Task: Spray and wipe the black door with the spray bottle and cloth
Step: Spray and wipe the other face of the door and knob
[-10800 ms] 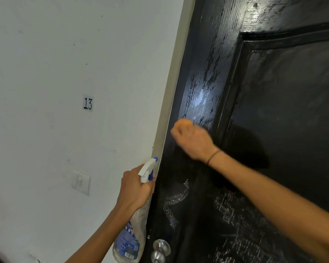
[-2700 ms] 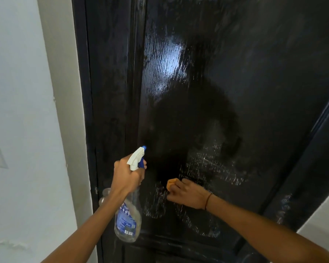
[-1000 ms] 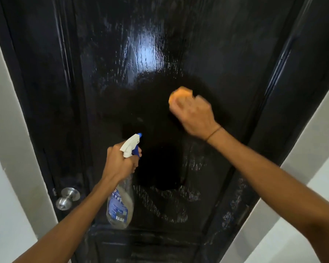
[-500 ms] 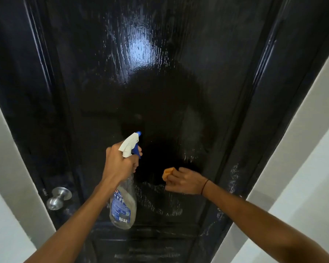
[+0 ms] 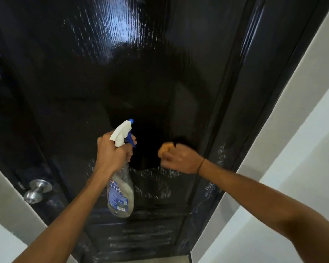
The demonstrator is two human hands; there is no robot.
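Two hands: both of mine are up in front of the black door (image 5: 160, 82), each curled round something; neither has its fingers spread.
Left hand: my left hand (image 5: 112, 152) grips the neck of the spray bottle (image 5: 121, 194); my fingers are wrapped tight round it, one of them on the blue trigger; the white spray head with its blue tip points up and toward the door panel.
Spray bottle: clear plastic with a blue label, hanging below my fist in front of the lower part of the panel — whether it touches the door I cannot tell.
Right hand: my right hand (image 5: 179, 158) is balled round the orange cloth (image 5: 165, 149); only a small bulge of it shows past my knuckles on the left side; a thin dark band sits on my wrist.
Cloth: held against, or just at, the door face, right of the bottle's spray head and near the raised moulding on the panel's right side; the contact itself is hidden by my fist.
Door: glossy black, with a bright glare patch high on the panel; whitish streaky smears lie below my hands and down the right stile; the patch between my hands looks dark and smear-free.
Door knob (image 5: 36, 190): silver and round, at the door's left edge — well left of the bottle.
Walls: pale wall (image 5: 292, 168) flanks the door on either side.
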